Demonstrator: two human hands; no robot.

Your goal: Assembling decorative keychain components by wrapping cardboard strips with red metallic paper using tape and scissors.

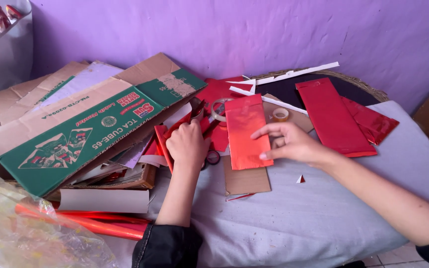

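Red foil sheet (pixel 245 131), upright long axis (right hand (pixel 291 144) on it)

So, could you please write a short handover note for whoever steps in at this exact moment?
Left hand: closed around a pair of scissors, blades hidden among red foil scraps.
Right hand: open, fingers flat on the shiny red foil-covered rectangular panel, which lies on a brown cardboard sheet on the grey cloth.
Nearby: two rolls of clear tape, a longer red foil panel, a flattened green-and-brown carton, rolled red foil.
Done: two panels look covered in foil.
Left: cannot tell from this view.
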